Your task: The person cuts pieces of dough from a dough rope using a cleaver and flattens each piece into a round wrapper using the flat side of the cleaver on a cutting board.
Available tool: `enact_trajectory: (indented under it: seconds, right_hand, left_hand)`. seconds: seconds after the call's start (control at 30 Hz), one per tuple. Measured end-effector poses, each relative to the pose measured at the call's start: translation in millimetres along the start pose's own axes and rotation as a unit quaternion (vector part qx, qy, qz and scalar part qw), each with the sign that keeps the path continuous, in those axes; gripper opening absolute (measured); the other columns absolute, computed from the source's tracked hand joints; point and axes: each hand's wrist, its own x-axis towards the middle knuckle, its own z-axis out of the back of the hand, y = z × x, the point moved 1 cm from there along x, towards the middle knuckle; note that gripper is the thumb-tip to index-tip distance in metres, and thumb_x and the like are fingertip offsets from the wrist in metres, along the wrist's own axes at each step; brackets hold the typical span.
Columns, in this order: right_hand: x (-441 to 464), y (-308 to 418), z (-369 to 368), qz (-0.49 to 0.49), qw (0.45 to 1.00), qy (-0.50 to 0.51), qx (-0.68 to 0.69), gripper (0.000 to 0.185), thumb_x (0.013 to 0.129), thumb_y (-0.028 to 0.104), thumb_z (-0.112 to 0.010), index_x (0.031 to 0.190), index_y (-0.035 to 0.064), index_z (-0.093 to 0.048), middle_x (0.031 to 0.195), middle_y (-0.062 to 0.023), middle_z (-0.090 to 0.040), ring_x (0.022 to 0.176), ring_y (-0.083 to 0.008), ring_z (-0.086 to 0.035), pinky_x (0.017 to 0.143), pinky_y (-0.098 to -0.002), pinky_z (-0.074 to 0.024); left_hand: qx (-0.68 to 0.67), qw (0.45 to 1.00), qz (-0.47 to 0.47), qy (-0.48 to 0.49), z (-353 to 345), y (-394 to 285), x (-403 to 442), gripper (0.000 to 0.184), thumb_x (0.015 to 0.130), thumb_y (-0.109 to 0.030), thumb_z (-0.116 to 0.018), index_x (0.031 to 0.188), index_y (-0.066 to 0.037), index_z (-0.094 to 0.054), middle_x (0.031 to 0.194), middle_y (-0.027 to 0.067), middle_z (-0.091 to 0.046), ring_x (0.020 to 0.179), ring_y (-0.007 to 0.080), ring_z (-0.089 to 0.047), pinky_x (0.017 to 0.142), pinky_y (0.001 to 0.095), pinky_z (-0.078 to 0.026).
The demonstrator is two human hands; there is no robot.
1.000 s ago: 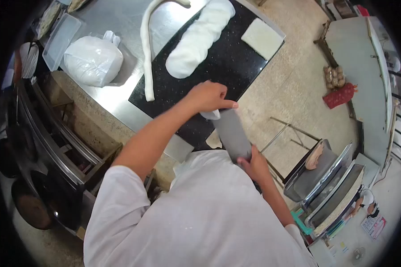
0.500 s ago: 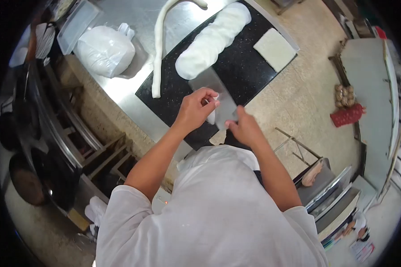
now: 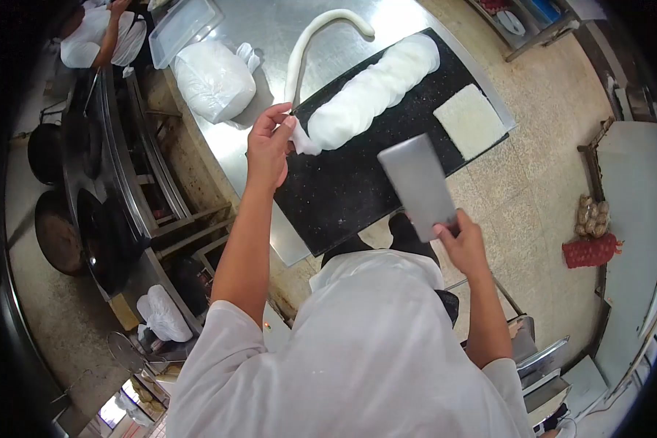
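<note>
A thin white piece (image 3: pixel 304 140) is hanging from the left hand (image 3: pixel 269 144), left of the frame's upper middle, its thumb and fingers nearly closing on it. Beside it, a row of overlapping white rounds (image 3: pixel 376 91) is lying slantwise on a black board (image 3: pixel 365 186). Near the centre, the right hand (image 3: pixel 460 244) is gripping a flat metal blade (image 3: pixel 420 186), fingers curling round its lower end. A white rope (image 3: pixel 297 62) is curving along the metal table (image 3: pixel 270 33), upper middle; a tied plastic bag (image 3: pixel 215 82) is sitting to its left, and a folded white cloth (image 3: pixel 467 120) is lying at the board's right end.

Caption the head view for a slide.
Left hand holds thin dough by overlapping dough rounds on a black slab; right hand grips a broad metal blade.
</note>
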Motion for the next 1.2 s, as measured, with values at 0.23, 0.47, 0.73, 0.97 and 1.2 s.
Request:
enact_trajectory:
  seconds: [0.23,0.47,0.73,0.97,1.2]
  right_hand:
    - [18,11,18,-0.023,0.985,-0.12,0.124,0.019,0.094,0.015,-0.074,0.102,0.0014,-0.063,0.073,-0.0017,-0.06,0.057,-0.0089,-0.053,0.052,-0.0264,-0.0436]
    - [56,6,18,0.063,0.915,-0.194,0.349,0.024,0.103,0.03,-0.063,0.107,0.0078,-0.056,0.07,-0.0017,-0.054,0.055,-0.0109,-0.053,0.051,-0.0271,-0.0461]
    - [65,23,-39,-0.152,0.87,-0.174,0.434,0.018,0.104,0.025,-0.059,0.106,0.0101,-0.049,0.072,-0.0026,-0.054,0.055,-0.0146,-0.055,0.048,-0.0308,-0.0479]
    - [25,130,-121,0.194,0.962,-0.092,-0.17,0.013,0.099,0.016,-0.059,0.11,0.0085,-0.056,0.073,-0.0135,-0.063,0.069,-0.0339,-0.069,0.059,-0.044,-0.0516]
    - [51,209,-184,0.182,0.906,0.016,-0.381,0.011,0.1,0.012,-0.047,0.109,0.0076,-0.052,0.089,-0.0194,-0.067,0.088,-0.0407,-0.072,0.074,-0.0509,-0.0579]
  left_hand:
    - [-0.048,0.999,0.002,-0.002,-12,-18,-5,0.032,0.1,-0.008,-0.066,0.131,-0.008,-0.061,0.103,-0.0002,-0.061,0.089,0.0101,-0.063,0.069,0.0281,-0.055]
    - [0.243,0.967,0.013,-0.073,46,31,1,0.054,0.094,-0.016,-0.071,0.144,-0.003,-0.054,0.112,0.0122,-0.065,0.099,0.023,-0.065,0.084,0.0345,-0.056]
    - [0.482,0.845,-0.203,-0.11,91,69,-29,0.044,0.082,-0.023,-0.084,0.112,-0.002,-0.061,0.104,0.0168,-0.065,0.097,0.0379,-0.062,0.086,0.0466,-0.05]
    - [0.41,0.887,-0.199,-0.076,121,67,-24,0.032,0.083,-0.02,-0.082,0.104,-0.003,-0.064,0.097,0.0145,-0.067,0.089,0.0357,-0.065,0.079,0.0457,-0.053]
    - [0.49,0.822,-0.289,-0.004,132,57,-16,0.024,0.081,-0.019,-0.083,0.092,-0.003,-0.068,0.088,0.0136,-0.068,0.086,0.0362,-0.066,0.076,0.0471,-0.053]
